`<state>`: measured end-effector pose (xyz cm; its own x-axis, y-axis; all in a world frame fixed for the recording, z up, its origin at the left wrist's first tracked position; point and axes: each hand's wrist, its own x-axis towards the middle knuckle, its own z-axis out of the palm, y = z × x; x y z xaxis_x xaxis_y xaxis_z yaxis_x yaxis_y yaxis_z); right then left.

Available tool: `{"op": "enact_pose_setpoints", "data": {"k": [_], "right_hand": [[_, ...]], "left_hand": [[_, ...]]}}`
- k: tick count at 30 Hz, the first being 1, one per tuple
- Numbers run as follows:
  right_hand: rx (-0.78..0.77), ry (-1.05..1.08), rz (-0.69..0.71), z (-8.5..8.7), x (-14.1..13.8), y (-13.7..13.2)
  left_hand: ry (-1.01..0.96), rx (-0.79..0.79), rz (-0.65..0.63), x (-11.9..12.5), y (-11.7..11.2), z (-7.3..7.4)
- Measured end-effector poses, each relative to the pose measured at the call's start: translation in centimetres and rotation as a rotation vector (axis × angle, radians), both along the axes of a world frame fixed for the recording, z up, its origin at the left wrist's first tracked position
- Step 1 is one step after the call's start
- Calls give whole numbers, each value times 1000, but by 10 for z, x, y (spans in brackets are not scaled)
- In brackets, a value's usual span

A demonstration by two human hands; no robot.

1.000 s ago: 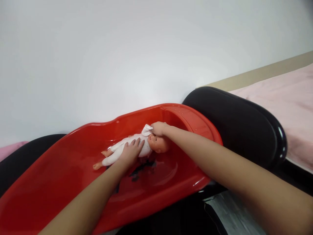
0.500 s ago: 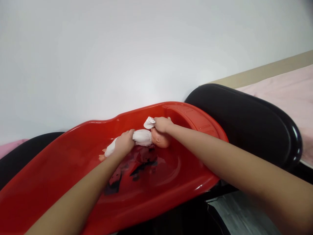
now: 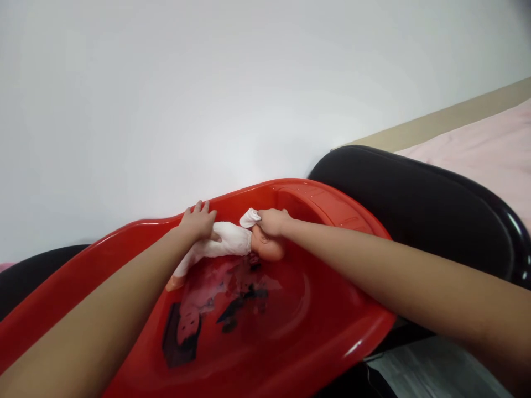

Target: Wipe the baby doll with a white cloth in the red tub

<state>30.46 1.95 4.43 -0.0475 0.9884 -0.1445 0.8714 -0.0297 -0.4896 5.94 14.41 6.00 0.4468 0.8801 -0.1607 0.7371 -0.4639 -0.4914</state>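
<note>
A small baby doll (image 3: 232, 243) in a white suit lies inside a red plastic baby tub (image 3: 344, 210), head to the right. My right hand (image 3: 271, 222) is closed on a small white cloth (image 3: 249, 218) and presses it against the doll's head (image 3: 271, 250). My left hand (image 3: 199, 221) rests on the doll's body near the tub's far rim, fingers spread over it. One bare doll foot (image 3: 173, 283) shows below my left forearm.
The tub's floor carries a dark printed picture (image 3: 194, 323). A black glossy padded frame (image 3: 418, 210) surrounds the tub. A pink sheet (image 3: 489, 149) lies at the right, and a white wall (image 3: 207, 99) stands behind.
My left hand has moved from the doll's belly up to its far side by the rim. The doll has been turned, and the view has moved closer to the tub.
</note>
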Motion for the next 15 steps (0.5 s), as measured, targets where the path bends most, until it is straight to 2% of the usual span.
{"op": "enact_pose_setpoints", "data": {"k": [3, 8, 11, 15], "right_hand": [[0, 7, -12, -1, 1, -2], [32, 23, -57, -5, 2, -5], [97, 99, -77, -12, 3, -1], [160, 243, -8, -23, 3, 6]], "left_hand": [[28, -48, 16, 2, 13, 6], [-72, -103, -12, 1, 25, 11], [-101, -134, -38, -3, 31, 10], [-125, -118, -78, -7, 32, 6]]}}
